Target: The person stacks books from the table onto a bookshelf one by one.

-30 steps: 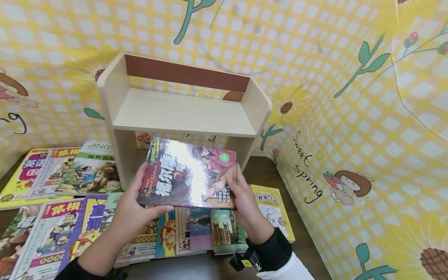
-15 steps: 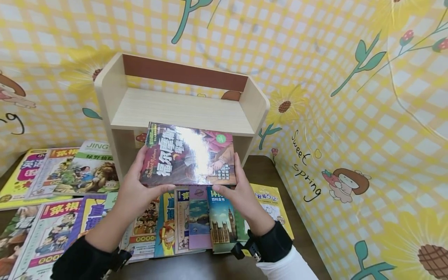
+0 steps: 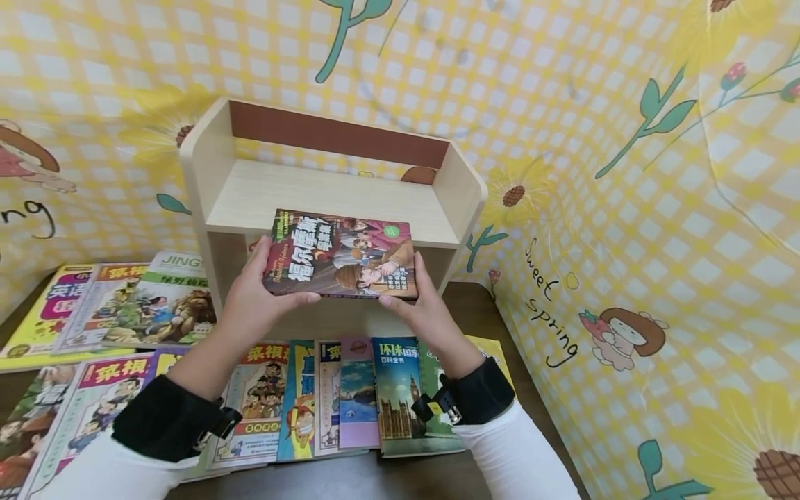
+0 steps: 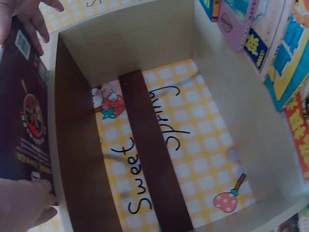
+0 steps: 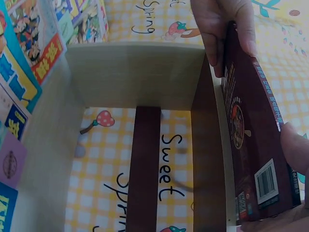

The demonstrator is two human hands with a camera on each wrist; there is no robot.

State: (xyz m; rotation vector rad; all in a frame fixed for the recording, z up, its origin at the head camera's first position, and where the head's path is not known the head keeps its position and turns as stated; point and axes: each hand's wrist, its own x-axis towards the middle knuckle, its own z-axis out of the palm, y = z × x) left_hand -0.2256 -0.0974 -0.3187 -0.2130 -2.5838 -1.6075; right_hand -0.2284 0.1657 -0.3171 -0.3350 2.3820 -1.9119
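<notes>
A dark-covered paperback book [image 3: 340,257], a child's figure among the colourful pictures on its front, is held level in both hands. My left hand [image 3: 253,295] grips its left end, thumb along the near edge. At the right end my right hand [image 3: 431,305] grips it in the same way. The book is at the front edge of the upper board of a pale wooden bookshelf [image 3: 331,198]. From the right wrist view, the book's dark back cover [image 5: 251,145] with a barcode lies close to that board; whether they touch I cannot tell.
Below the upper board is the shelf's lower compartment [image 4: 227,121]. A row of overlapping books [image 3: 359,403] lies on the dark table [image 3: 312,479] in front, with more books [image 3: 165,305] to the left. Patterned cloth [image 3: 600,139] stands behind and to the right.
Both hands have lifted the book and moved it forward, from before the lower compartment to the upper board's edge. The right hand has shifted its grip, its thumb now on the near edge.
</notes>
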